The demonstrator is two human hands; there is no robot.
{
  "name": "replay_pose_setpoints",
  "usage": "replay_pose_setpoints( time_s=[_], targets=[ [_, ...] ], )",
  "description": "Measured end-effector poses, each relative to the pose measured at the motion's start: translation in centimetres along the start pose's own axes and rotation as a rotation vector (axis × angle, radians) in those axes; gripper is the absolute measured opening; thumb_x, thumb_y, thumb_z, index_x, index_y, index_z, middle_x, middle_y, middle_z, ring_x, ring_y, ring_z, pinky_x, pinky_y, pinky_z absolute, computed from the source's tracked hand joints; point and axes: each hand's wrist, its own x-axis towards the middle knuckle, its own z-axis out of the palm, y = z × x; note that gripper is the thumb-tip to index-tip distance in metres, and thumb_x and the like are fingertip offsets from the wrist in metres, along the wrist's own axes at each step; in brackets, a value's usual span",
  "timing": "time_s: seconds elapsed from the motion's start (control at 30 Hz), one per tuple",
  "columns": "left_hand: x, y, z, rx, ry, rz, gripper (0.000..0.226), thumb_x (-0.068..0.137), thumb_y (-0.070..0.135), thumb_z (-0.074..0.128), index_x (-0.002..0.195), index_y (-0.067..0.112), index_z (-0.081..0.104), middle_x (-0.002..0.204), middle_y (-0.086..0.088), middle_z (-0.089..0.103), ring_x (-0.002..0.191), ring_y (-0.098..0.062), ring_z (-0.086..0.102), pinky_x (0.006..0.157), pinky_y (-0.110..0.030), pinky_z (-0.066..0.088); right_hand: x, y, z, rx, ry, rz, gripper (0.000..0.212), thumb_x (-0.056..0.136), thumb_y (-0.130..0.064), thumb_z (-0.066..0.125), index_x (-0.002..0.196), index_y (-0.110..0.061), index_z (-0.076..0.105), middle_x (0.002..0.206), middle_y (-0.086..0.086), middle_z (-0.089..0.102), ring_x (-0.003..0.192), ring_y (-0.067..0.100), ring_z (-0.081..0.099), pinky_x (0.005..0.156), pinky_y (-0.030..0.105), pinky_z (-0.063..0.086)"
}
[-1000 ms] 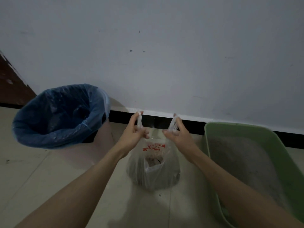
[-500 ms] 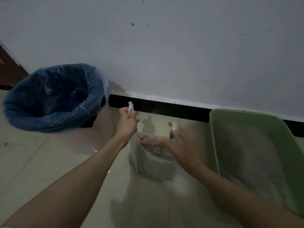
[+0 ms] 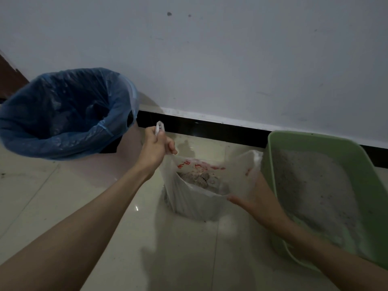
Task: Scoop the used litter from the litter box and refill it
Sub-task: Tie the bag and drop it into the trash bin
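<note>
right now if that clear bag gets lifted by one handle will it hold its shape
Probably not: the clear bag is thin, crumpled film, so it should sag. The litter clumps pooled inside likely make it bottom-heavy, swinging under the left hand.

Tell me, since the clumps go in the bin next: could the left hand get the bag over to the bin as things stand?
Probably yes: the left hand grips the bag handle, and the bin stands open beside it, nothing between.
</note>
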Motion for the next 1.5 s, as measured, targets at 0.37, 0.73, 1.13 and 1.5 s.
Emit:
replay_pose_setpoints(
  time_s=[0.37,0.73,1.13,1.5],
  targets=[
    [-3.6,-1.7,-0.2,0.145,-0.099,0.078,0.035,0.092,0.042,0.047,0.111,0.017,0.031,0.122,0.008,0.052,0.117,-0.007,0.047,0.097,-0.028,0.039,5.8,-4.0,4.5,0.053,-0.034,-0.050,0.021,0.096,-0.027,0.043,0.088,-0.018,0.060,0.088,-0.005,0.049,0.073,0.006,0.046,0.067,0.014,0.039],
    [-8.1,-9.4,-1.4,0.330,-0.283,-0.030,0.094,0.076,0.043,0.067,0.146,0.033,0.005,0.145,0.029,0.008,0.128,0.018,0.012,0.106,-0.013,0.019,7.7,-3.6,4.9,0.948,0.160,0.565,0.044,0.101,-0.034,0.029,0.069,-0.013,0.050,0.061,0.004,0.072,0.078,0.026,0.066,0.096,0.044,0.048],
    [-3.6,-6.4,3.5,0.006,-0.111,-0.055,0.038,0.101,0.027,0.028,0.095,0.012,0.062,0.119,0.006,0.059,0.113,-0.004,0.052,0.079,0.002,0.036,7.7,-4.1,4.8,1.285,0.123,0.564,0.042,0.102,-0.029,0.029,0.068,-0.010,0.043,0.039,0.003,0.053,0.047,0.019,0.063,0.064,0.036,0.048],
    [-3.8,-5.1,1.4,-0.223,-0.077,-0.062,0.048,0.101,0.039,0.016,0.114,0.018,0.057,0.111,0.007,0.068,0.108,-0.002,0.059,0.084,-0.011,0.045,7.1,-5.2,2.2,1.545,0.073,0.543,0.042,0.100,-0.037,0.031,0.077,-0.006,0.049,0.054,0.005,0.048,0.063,0.021,0.049,0.081,0.037,0.048]
  ],
)
